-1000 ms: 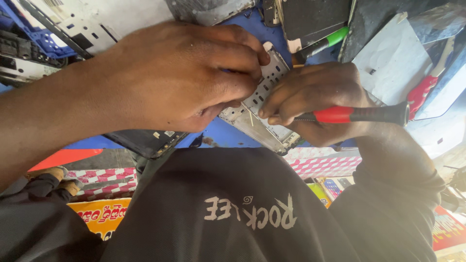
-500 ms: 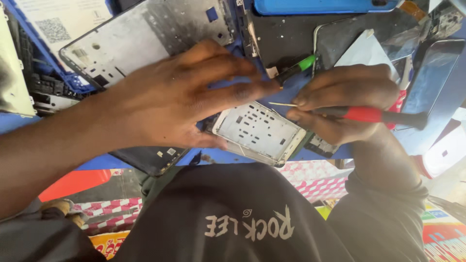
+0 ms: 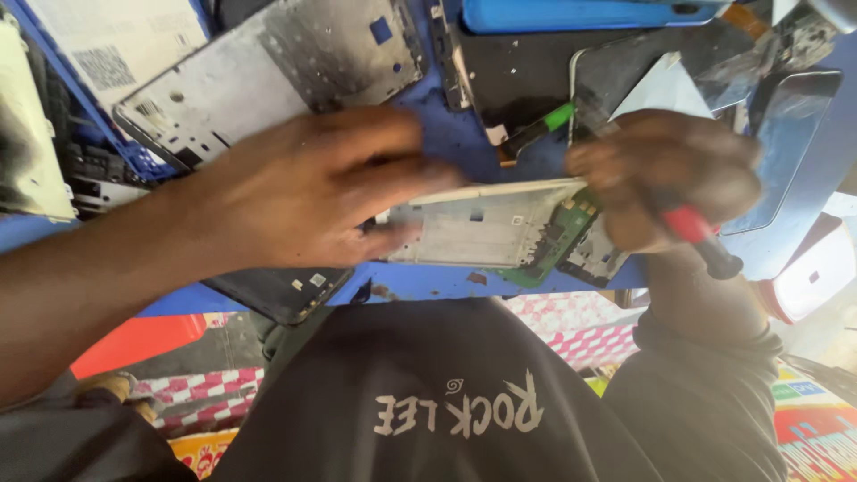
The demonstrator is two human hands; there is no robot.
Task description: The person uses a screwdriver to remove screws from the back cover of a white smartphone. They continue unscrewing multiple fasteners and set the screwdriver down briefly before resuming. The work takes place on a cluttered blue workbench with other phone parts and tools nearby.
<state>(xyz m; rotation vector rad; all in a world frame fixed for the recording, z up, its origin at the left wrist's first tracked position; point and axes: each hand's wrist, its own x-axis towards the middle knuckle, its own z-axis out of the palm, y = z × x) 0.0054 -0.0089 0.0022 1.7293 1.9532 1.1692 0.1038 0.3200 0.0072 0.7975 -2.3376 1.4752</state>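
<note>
An opened phone frame (image 3: 486, 234) is held flat just above the near edge of the blue table (image 3: 464, 134), between the two hands. The left hand (image 3: 303, 192) is laid over the frame's left end, its fingers pressed together on the top and edge so that the piece is steadied. The right hand (image 3: 665, 183) is closed around a red-handled screwdriver (image 3: 701, 236), whose black end cap sticks out below the fist; where the tip meets the frame cannot be told, since it is hidden by the fingers and blurred by motion.

The work appears to be well into disassembly (a judgement from how things lie, not a thing seen). The back of the frame is already off, and a green circuit board (image 3: 558, 241) is exposed at its right end, apparently still seated. What is left seems to be the freeing of that board and of whatever small parts remain fastened beside it.

Other stripped parts are spread behind the hands: a large grey metal midframe (image 3: 268, 67) at the upper left, a dark phone panel (image 3: 518, 76) in the middle, a green-handled tool (image 3: 544, 125) lying across it, and a blue case (image 3: 580, 13) along the top. A dark phone (image 3: 281, 290) lies under the left wrist.
</note>
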